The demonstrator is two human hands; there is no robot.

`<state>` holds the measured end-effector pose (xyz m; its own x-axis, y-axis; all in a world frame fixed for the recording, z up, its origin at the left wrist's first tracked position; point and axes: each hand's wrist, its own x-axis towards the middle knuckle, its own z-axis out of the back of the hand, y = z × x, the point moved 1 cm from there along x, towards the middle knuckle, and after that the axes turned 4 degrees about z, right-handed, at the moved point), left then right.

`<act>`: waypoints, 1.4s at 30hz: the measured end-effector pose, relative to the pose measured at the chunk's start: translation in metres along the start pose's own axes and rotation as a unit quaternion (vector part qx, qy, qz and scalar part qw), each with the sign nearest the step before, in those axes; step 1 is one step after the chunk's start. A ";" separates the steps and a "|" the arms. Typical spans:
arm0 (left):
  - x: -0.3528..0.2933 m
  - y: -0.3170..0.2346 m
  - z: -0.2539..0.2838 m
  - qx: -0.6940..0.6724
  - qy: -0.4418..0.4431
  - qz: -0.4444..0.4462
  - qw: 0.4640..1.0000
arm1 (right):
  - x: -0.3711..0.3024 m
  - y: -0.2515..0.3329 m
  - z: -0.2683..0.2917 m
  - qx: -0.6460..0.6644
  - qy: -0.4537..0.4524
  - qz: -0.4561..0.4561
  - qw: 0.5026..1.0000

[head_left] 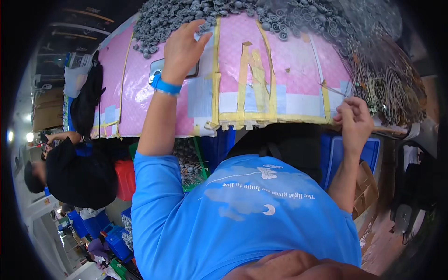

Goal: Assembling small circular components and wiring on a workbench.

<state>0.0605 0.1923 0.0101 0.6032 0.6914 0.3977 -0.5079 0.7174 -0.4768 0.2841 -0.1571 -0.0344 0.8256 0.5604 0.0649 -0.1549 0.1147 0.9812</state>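
My left hand (184,46) reaches far across the pink, tape-patched table (289,70), fingers spread at the edge of a heap of small grey round parts (186,14). It rests over a phone (156,70) lying flat on the table; a blue band is on that wrist. My right hand (354,119) is closed near the table's right front edge, pinching a thin metal rod (385,130) beside a pile of thin wire rods (387,84).
Yellow tape strips (242,79) cross the table top. A black bag (86,102) hangs at the left end. Blue crates (371,154) and a green crate of parts (191,168) sit under the table. Another person in black (74,172) sits at the left. A cardboard box (366,186) stands at right.
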 end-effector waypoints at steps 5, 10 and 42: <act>0.034 0.044 -0.028 0.219 -0.007 -0.084 0.972 | 0.009 0.013 -0.021 0.285 -0.071 0.077 0.953; 0.009 0.020 -0.024 0.154 -0.006 -0.117 0.981 | -0.009 0.011 -0.066 0.146 0.228 -0.079 0.959; -0.146 -0.102 -0.033 -0.610 0.243 0.222 0.720 | -0.065 0.027 -0.071 0.347 0.307 -0.049 0.885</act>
<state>0.0444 0.0161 -0.0251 0.8423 0.5054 -0.1872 0.0230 -0.3807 -0.9244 0.1880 -0.1324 -0.0246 0.3328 0.9403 0.0712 0.4470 -0.2238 0.8661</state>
